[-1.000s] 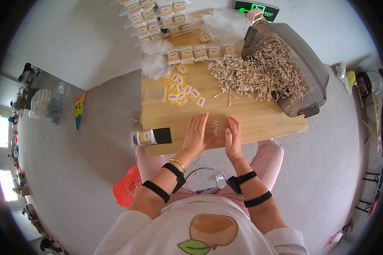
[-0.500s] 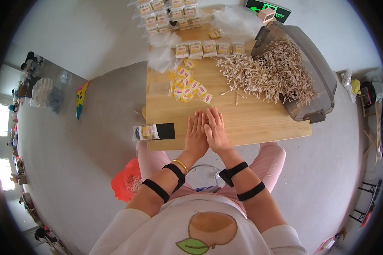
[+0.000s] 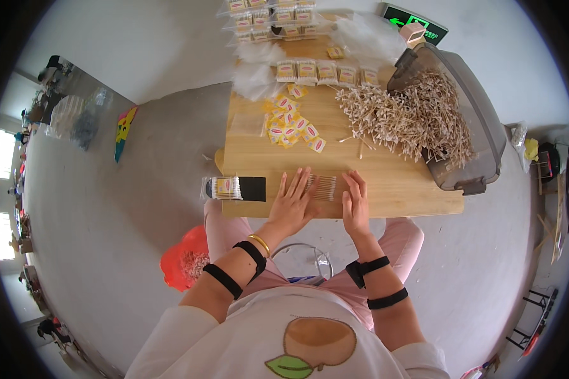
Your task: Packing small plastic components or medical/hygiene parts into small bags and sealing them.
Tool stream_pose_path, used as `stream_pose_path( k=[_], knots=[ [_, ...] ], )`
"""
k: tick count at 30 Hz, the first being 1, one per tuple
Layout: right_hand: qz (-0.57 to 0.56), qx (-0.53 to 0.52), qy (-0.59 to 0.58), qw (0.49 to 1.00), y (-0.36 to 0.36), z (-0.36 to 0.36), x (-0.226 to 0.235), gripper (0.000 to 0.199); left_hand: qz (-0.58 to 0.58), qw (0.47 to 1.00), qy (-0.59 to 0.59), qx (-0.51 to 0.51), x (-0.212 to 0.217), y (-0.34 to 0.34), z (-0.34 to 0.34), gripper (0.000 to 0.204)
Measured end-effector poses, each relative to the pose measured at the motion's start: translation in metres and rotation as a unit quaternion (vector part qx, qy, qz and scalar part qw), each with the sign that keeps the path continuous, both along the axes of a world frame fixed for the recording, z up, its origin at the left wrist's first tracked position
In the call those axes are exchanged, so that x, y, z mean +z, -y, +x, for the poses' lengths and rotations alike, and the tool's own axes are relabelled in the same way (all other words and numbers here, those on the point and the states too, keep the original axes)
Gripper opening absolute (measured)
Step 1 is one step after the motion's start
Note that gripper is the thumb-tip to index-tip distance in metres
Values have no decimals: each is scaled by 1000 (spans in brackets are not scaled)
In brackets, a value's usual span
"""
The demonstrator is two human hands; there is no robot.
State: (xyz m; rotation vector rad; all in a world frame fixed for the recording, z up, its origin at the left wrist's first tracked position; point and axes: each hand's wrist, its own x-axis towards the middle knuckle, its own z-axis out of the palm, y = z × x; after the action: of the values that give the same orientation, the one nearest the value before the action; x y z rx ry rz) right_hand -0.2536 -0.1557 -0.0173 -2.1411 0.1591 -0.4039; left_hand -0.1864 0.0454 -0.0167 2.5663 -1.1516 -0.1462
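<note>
Cotton swabs (image 3: 325, 187), rowed mid-frame: squaring-up step, we judge. Left hand (image 3: 291, 203), right hand (image 3: 355, 203) flank them, unclenched; next needs even pressure.

Head view: wide fisheye, looking down from the wearer's head
Wooden tabletop (image 3: 398, 192): near, ahead and below

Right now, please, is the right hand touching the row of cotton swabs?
Apart: the head view shows tabletop between the right hand and the cotton swabs.
</note>
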Motion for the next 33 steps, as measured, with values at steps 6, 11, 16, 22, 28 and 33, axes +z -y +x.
stream_pose_path(
  k=[6, 11, 16, 22, 28, 33],
  knots=[
    [-29, -22, -8, 999, -3, 0, 6, 39, -105, 994, -13, 31, 11, -5, -8, 76],
    [-96, -10, -13, 995, -6, 8, 8, 27, -42, 999, -14, 29, 6, -14, -17, 69],
    [-140, 12, -15, 990, -12, 25, 13, 15, -21, 998, -2, 55, 4, -1, -20, 67],
    [-219, 48, -54, 973, -11, 51, 22, 9, 13, 998, 0, 64, -6, 1, -20, 69],
    [-285, 100, -74, 950, -7, 63, 26, 8, 30, 998, 0, 63, -5, 1, -21, 70],
    [-331, 130, -50, 933, -7, 70, 22, 10, 17, 998, -2, 55, -3, -1, -20, 71]
  ],
)
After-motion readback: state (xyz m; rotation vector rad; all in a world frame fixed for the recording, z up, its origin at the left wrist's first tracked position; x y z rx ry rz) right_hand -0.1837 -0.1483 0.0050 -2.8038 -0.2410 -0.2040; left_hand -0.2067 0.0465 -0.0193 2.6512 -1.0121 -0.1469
